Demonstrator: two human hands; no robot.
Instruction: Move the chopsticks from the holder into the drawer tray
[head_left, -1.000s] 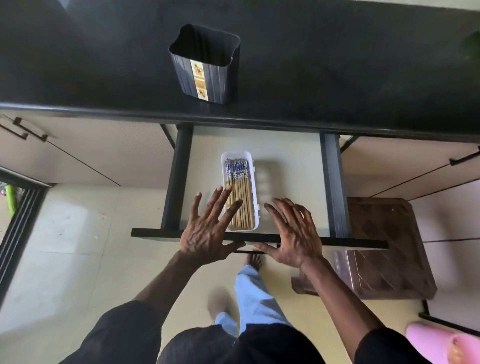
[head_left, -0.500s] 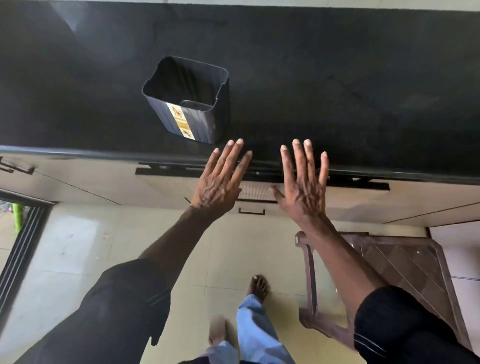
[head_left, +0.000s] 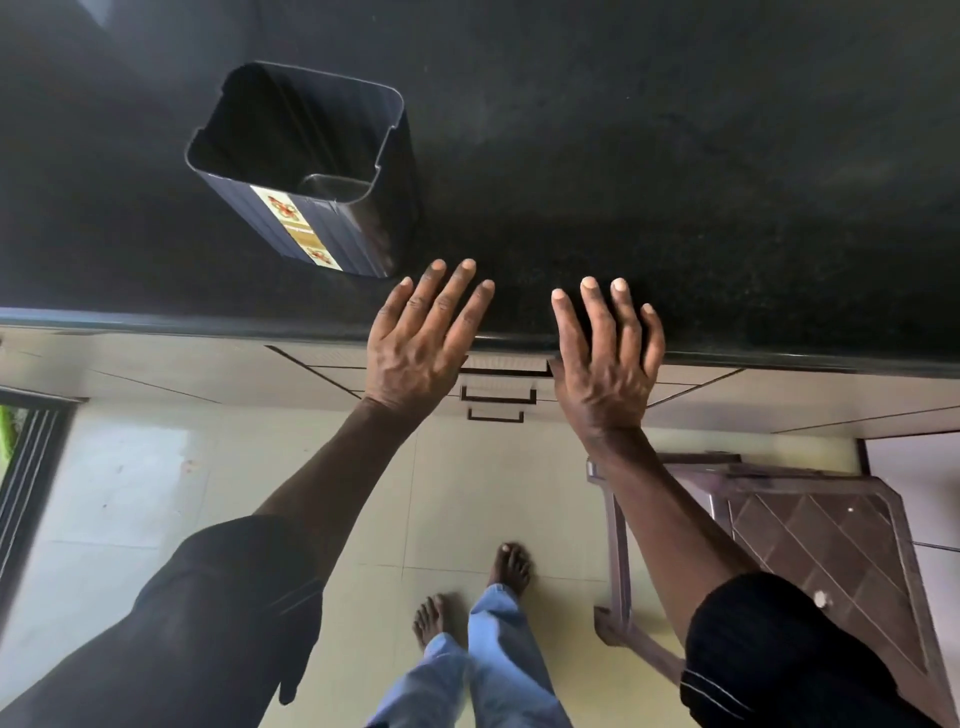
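The dark plastic holder (head_left: 306, 171) stands on the black countertop (head_left: 675, 156) at the left, with nothing visible inside it and a yellow label down its front. The drawer (head_left: 501, 376) under the counter edge is pushed in, so the tray and the chopsticks are hidden. My left hand (head_left: 423, 343) and my right hand (head_left: 608, 358) are held flat, fingers spread, over the counter's front edge above the drawer. Neither hand holds anything. The left hand's fingertips are just right of the holder's base.
Cream cabinet fronts with dark handles (head_left: 498, 397) run below the counter. A brown plastic stool (head_left: 810, 551) stands on the tiled floor at the right. My feet (head_left: 511, 564) are below the drawer. A dark door frame (head_left: 31, 467) is at the far left.
The drawer with the tray of chopsticks was open a second ago and is now shut. Both hands have risen from the drawer front to the counter edge.
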